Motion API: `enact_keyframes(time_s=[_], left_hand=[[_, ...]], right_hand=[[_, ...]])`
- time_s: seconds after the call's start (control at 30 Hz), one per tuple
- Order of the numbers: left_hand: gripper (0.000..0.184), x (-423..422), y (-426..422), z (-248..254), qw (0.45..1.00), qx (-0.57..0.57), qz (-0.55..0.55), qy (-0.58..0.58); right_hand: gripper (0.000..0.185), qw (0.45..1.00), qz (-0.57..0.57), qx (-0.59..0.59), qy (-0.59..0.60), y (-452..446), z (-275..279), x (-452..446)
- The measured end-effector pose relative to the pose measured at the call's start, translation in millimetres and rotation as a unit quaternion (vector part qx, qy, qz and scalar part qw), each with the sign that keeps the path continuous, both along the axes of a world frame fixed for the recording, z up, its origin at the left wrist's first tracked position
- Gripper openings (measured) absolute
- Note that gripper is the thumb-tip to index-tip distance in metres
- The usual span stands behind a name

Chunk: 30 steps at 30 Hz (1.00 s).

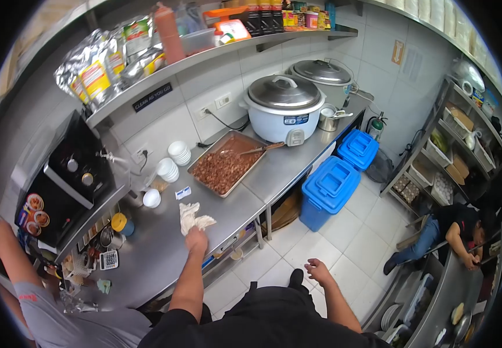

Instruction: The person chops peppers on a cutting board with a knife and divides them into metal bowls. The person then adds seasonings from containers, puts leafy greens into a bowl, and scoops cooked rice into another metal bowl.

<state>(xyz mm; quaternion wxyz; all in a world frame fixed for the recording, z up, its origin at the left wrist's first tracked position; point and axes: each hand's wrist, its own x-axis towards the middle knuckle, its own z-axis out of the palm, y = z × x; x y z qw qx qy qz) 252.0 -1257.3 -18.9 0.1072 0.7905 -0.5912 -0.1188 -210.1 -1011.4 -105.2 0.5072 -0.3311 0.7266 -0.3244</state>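
A cream cloth (193,218) lies crumpled on the steel counter (161,246), with my left hand (196,238) closed on its near end. Just beyond the cloth are a small white and blue packet (183,192) and a metal tray (227,194) of chopped brown meat (223,169), with tongs (265,148) resting across the tray. My right hand (319,271) hangs over the tiled floor, away from the counter, its fingers loosely curled and partly spread, with nothing visible in them.
Stacked white bowls (168,170) and a large rice cooker (284,110) stand along the wall. Blue lidded bins (331,184) are on the floor beside the counter. A co-worker's grey shirt (82,322) is close at left; another person (465,226) sits far right.
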Motion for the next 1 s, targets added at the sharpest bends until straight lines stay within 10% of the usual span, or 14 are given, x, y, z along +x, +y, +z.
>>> enact_keyframes(time_s=[0.23,0.33,0.6,0.7,0.77,0.83,0.93,1.0], left_hand=[[0.038,30.4,-55.1,-85.3,0.993,0.102,0.025,-0.060],[0.039,-27.4,-25.0,-7.6,0.984,0.112,0.141,0.005],[0.041,-40.4,-24.1,-20.1,0.977,0.073,0.200,-0.008],[0.039,-45.7,-23.1,-20.1,0.974,0.101,0.204,0.001],[0.040,-56.9,-14.2,-10.4,0.975,0.071,0.212,-0.016],[0.038,-69.6,0.9,-6.6,0.973,0.096,0.203,-0.054],[0.040,-75.9,-7.6,6.9,0.971,0.150,0.167,-0.081],[0.044,-75.8,-22.5,-1.1,0.963,0.188,0.133,-0.141]], right_hand=[[0.042,0.999,0.044,0.005,0.005,-93.2,-9.6,-130.2],[0.038,0.978,0.149,-0.055,0.137,-129.6,-146.5,-210.5],[0.015,0.951,0.010,0.308,-0.035,-100.5,-129.1,-250.2],[0.022,0.935,0.227,0.273,0.027,-70.3,-186.6,-274.9],[0.029,0.838,0.495,0.152,0.170,-39.8,-247.7,-290.9],[0.036,0.613,0.709,-0.029,0.346,-33.1,-256.4,-285.9],[0.053,0.920,0.299,0.253,0.020,-26.8,-237.6,-286.2],[0.064,0.915,0.250,0.314,0.037,-56.8,-182.0,-264.8]])
